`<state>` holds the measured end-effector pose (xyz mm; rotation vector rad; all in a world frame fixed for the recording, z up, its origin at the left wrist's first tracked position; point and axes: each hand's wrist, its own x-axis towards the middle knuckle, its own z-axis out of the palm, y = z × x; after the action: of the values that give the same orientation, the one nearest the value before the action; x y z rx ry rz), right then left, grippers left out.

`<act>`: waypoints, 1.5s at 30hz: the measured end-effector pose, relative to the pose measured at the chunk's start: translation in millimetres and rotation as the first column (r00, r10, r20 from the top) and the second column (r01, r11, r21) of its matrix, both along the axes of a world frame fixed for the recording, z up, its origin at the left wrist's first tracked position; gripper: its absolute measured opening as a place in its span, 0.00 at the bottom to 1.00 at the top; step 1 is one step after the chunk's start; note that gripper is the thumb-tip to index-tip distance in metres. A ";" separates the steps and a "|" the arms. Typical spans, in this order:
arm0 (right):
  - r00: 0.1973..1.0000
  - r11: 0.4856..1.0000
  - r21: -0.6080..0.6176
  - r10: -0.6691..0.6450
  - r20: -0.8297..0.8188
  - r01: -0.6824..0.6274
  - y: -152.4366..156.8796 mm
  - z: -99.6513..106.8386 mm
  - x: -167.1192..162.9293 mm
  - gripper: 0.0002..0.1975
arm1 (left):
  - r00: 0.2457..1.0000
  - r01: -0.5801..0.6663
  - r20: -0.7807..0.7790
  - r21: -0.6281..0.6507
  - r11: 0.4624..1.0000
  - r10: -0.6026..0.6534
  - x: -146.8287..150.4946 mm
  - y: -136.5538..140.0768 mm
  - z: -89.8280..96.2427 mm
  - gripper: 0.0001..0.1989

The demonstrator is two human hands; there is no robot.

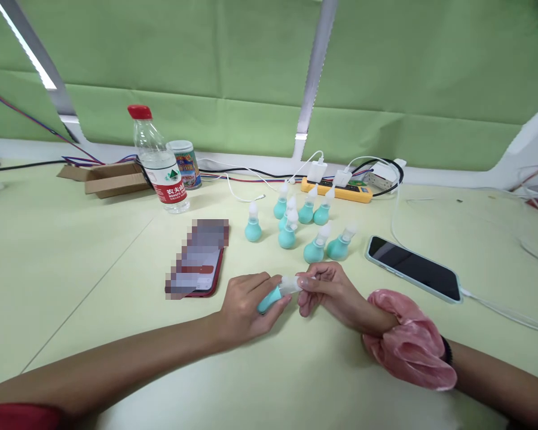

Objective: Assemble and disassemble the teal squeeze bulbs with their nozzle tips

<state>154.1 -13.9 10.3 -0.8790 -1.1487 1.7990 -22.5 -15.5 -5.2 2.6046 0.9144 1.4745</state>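
Low over the table, my left hand (245,307) is closed around the teal bulb of a nasal aspirator (270,299). My right hand (334,295) pinches the whitish tip at the other end, thumb against fingers. Much of the bulb is hidden by the left fingers, and the tip's end by the right ones. Just beyond my hands stand several more teal bulb aspirators with clear necks and white tips, one of them (253,224) apart on the left. Another (339,246) leans to the right near my right hand.
A red-cased phone (201,263) lies left of my hands; a charging phone (415,269) lies right. Behind are a water bottle (164,170), a can (188,164), an open cardboard box (112,179) and a yellow power strip (341,191) with cables.
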 end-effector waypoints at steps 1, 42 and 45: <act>1.000 1.000 -0.001 -0.024 -0.007 0.024 -0.8 -0.2 -2.1 0.09 | 1.000 -0.007 -0.004 -0.008 1.000 0.007 0.1 0.1 0.6 0.07; 0.559 0.540 0.838 -0.672 0.485 -0.077 20.3 -28.1 -26.0 0.18 | 0.964 -0.208 0.090 -0.324 0.923 0.249 14.0 40.4 -13.0 0.13; 0.534 0.530 0.844 -0.690 0.488 -0.084 24.7 -31.3 -23.2 0.20 | 0.968 -0.198 0.082 -0.329 0.923 0.237 14.6 45.2 -14.9 0.13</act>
<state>130.8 10.7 -21.1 -1.2352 -1.9368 0.2642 -7.9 29.7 -20.0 2.2187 1.3379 1.3700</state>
